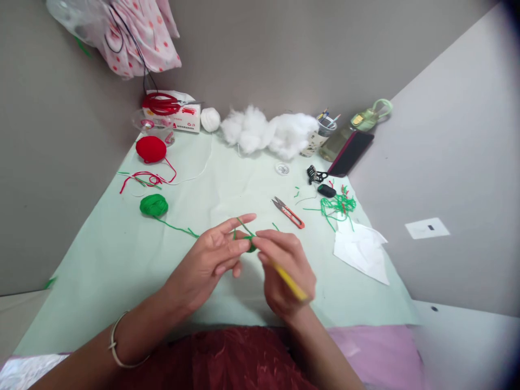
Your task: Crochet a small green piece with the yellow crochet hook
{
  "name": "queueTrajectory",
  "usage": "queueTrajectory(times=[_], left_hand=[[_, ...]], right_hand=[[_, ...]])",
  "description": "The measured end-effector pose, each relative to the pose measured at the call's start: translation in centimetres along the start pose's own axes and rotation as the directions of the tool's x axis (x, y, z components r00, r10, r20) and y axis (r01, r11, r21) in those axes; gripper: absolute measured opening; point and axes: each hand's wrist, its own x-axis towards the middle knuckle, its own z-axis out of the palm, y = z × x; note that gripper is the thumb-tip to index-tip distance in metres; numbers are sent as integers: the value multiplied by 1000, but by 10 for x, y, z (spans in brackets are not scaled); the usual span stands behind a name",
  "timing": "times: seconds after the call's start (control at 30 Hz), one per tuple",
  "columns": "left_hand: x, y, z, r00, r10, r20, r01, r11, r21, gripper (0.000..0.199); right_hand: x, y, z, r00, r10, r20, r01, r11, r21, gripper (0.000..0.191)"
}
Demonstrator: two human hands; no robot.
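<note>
Between finger and thumb, my left hand point(215, 249) pinches a small green crochet piece point(252, 246). Green yarn runs over its raised forefinger and trails left to a green yarn ball point(154, 205). My right hand point(288, 265) is closed round a crochet hook with a yellow handle point(290, 281), slightly blurred. The hook's tip is at the green piece, mostly hidden by the fingers. Just beyond my right hand lie orange-handled thread snips point(288, 212).
At the back left are a red yarn ball point(151, 149), red scissors point(162, 103) on a box, and a white yarn ball point(210, 119). White stuffing point(268, 132) lines the wall. To the right are a phone point(351, 154), green yarn scraps point(339, 206) and white paper point(359, 249).
</note>
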Motion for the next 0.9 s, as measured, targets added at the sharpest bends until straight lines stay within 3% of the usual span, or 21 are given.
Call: queueTrajectory(times=[0.1,0.17,0.23,0.37,0.47,0.53,0.6,0.7,0.9], left_hand=[[2,5,-2,999,-43,28,45,997,-66,38],[2,5,-2,1000,-3,28,4,1000,-29,36],[1,3,0,998,55,12,-55,998,43,35],[2,-2,4,990,131,-50,-126,987,102,38],[3,-2,4,999,42,-7,-42,999,1,37],[5,0,2,998,-53,40,56,996,-67,32],[6,3,0,996,-81,35,85,990,-115,27],[5,5,-1,1000,-10,-9,9,996,-93,24],[2,-1,-1,991,131,-26,-123,971,204,28]], right_hand=[[8,-1,-2,955,293,-47,-259,902,346,26],[13,-1,-1,928,373,-5,-330,827,455,23],[16,-1,1,933,357,43,-337,827,451,20],[10,0,4,974,225,33,-226,945,237,24],[2,0,3,1000,15,10,-14,999,-33,37],[1,1,1,1000,-27,-5,26,998,-54,40],[5,1,-2,995,85,-52,-80,993,83,32],[13,1,-3,944,326,-46,-290,890,352,21],[12,4,1,893,444,75,-424,772,474,15]])
